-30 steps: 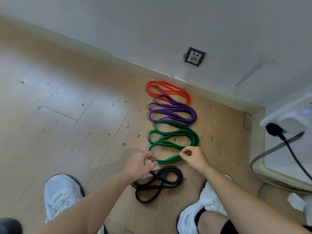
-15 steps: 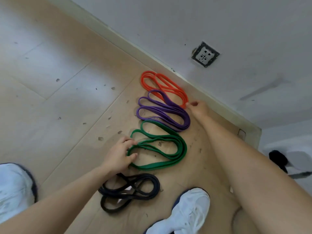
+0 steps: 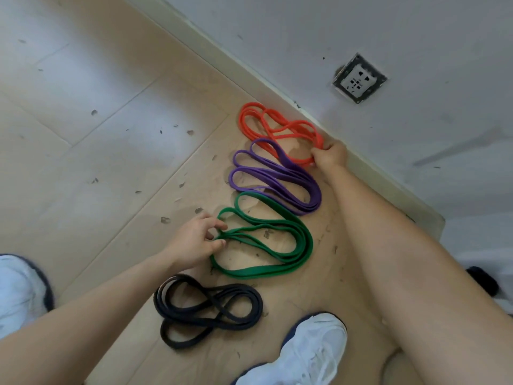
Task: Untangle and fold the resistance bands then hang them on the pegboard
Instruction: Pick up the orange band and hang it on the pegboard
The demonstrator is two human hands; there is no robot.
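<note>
**Bands lined up on floor, both hands busy**

Four folded bands lie in a row on the floor (image 3: pixel 111 168): orange (image 3: pixel 273 132) farthest by the wall (image 3: pixel 388 29), then purple (image 3: pixel 280 180), green (image 3: pixel 302 243), and black (image 3: pixel 211 309) nearest. Right hand (image 3: pixel 330 156) grips orange's right end, fingers curled round it. Left hand (image 3: pixel 194 243) pinches green's left loops. White shoe (image 3: pixel 305 354) sits near, right of black.

Left shoe (image 3: pixel 16 290) blurred, cropped, orange band (image 3: pixel 249 126) partly hidden under right hand (image 3: pixel 330 158)
</note>
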